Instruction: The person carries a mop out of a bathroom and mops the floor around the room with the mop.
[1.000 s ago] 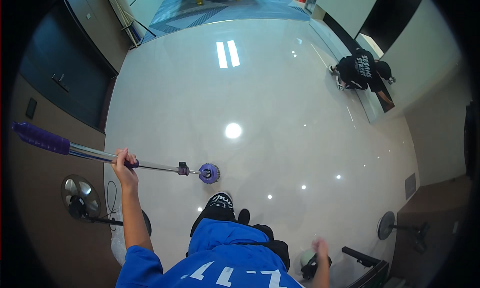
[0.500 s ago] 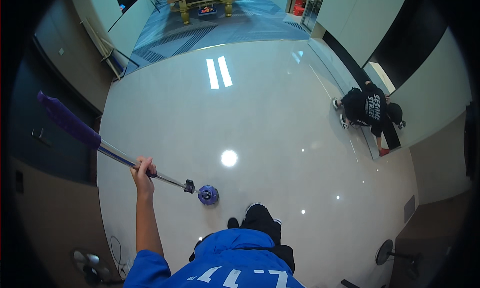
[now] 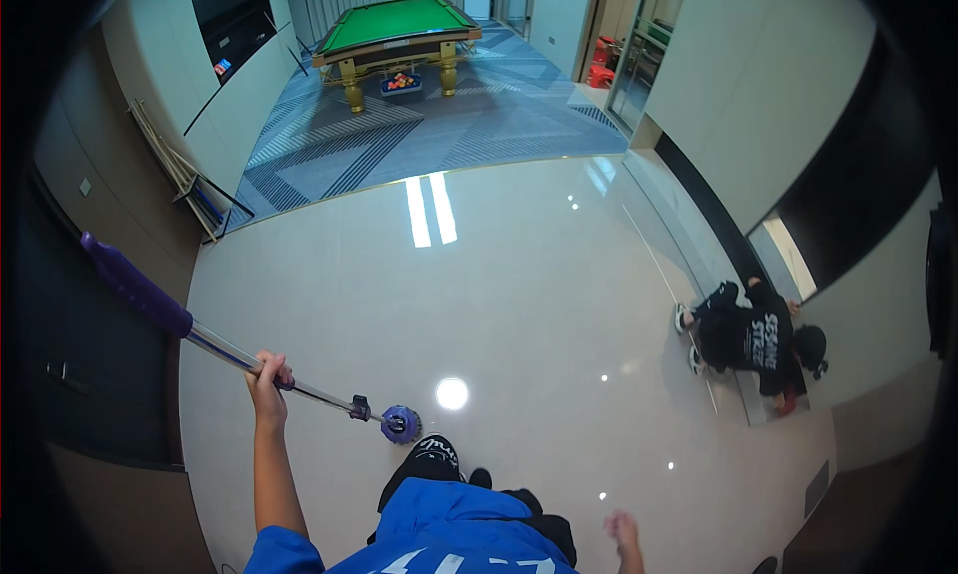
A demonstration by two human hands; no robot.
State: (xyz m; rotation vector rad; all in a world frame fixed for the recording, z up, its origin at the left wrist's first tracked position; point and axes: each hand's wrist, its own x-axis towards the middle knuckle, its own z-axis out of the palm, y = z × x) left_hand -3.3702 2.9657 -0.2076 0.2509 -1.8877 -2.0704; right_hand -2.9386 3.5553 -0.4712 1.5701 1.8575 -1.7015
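Observation:
My left hand (image 3: 267,379) is wrapped round the metal pole of a mop (image 3: 317,394), out to my left. The mop's purple grip (image 3: 140,289) points up to the left, and its round purple head (image 3: 401,424) is down at the pale tiled floor, just ahead of my feet. Little of the mop's fibres shows under the head. My right hand (image 3: 623,529) hangs low on the right, apart from the mop. Motion smears its fingers, and no object shows in it.
A co-worker (image 3: 743,334) in black bends over a low ledge on the right, a red cloth (image 3: 786,402) at one hand. Ahead, a green pool table (image 3: 399,25) stands on blue carpet. Cue sticks (image 3: 175,165) lean by the left wall, near a dark door (image 3: 90,344).
My view has tilted up, showing more of the pool table. My feet have shifted in a step. The right hand has come into view. The mop stays in my left hand.

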